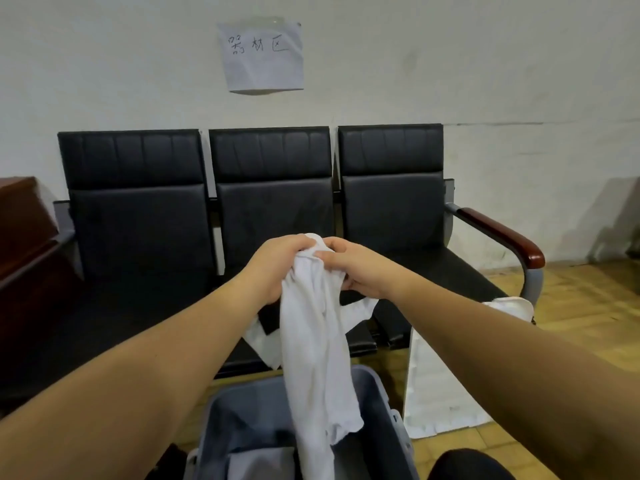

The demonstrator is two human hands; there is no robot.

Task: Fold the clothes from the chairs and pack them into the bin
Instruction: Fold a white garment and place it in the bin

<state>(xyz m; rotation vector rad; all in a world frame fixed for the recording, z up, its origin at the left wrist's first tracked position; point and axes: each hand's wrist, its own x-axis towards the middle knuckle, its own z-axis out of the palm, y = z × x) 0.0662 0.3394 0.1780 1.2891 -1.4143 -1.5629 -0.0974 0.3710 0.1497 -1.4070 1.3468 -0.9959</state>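
A white garment point(317, 344) hangs bunched from both my hands in front of the middle seat. My left hand point(277, 268) grips its top from the left. My right hand point(356, 268) pinches the top edge from the right, thumb on the cloth. The garment's lower end dangles over the grey bin point(388, 407) on the floor, and a sleeve trails back onto the seat edge. A grey folded cloth point(259, 462) lies inside the bin. Another white garment point(436, 386) drapes off the right seat down to the floor.
A row of three black padded chairs point(138, 216) stands against the white wall, with a wooden armrest point(505, 233) at the right end. A brown wooden cabinet point(24, 230) is at the left. A paper sign point(263, 57) hangs on the wall. Wooden floor lies to the right.
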